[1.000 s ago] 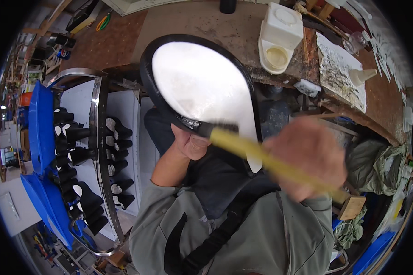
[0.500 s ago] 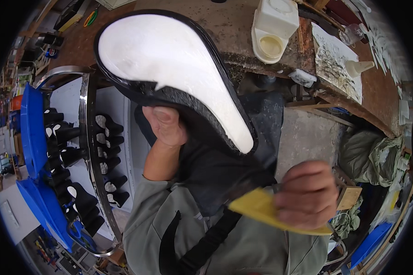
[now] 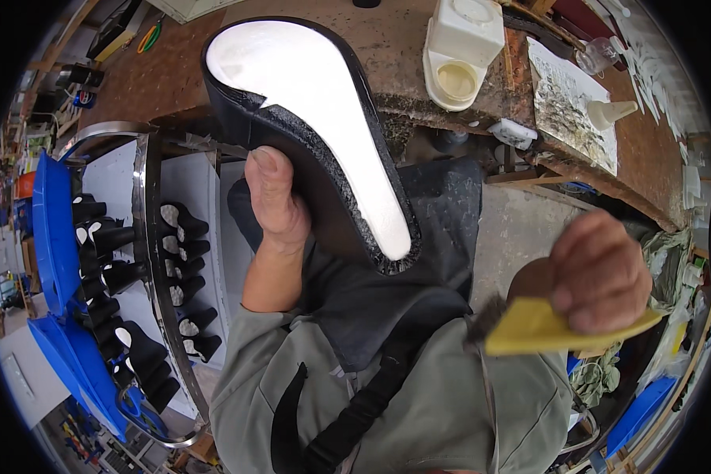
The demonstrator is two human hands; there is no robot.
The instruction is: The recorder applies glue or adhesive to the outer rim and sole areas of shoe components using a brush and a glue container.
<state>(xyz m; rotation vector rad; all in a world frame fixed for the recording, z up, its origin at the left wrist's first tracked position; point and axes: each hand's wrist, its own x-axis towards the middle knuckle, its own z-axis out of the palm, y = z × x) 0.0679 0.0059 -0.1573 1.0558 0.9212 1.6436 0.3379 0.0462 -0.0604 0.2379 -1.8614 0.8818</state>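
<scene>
A black shoe (image 3: 237, 130) is held sole side up in front of me, its bottom filled with a smooth white layer and edged by a rough, dark turned-in margin. My left hand (image 3: 276, 193) grips it from its left side; the thumb shows while the other fingers are hidden behind the shoe. Off to the right and apart from the shoe, my right hand (image 3: 600, 272) is closed around a flat brush (image 3: 537, 328) with a yellow handle. Its dark bristles point left and are blurred by motion.
On the stained workbench (image 3: 166, 87) ahead stand a white pot with a cup (image 3: 458, 59) and a pale cone nozzle (image 3: 611, 113) on a dirty paper sheet (image 3: 557, 87). At left, a metal-framed rack (image 3: 146, 205) holds several black shoes beside blue plastic panels (image 3: 51, 229).
My right hand and the brush have swung right and slightly up, away from the shoe. The shoe has turned a little, its narrow end shifting left and its broad end shifting right.
</scene>
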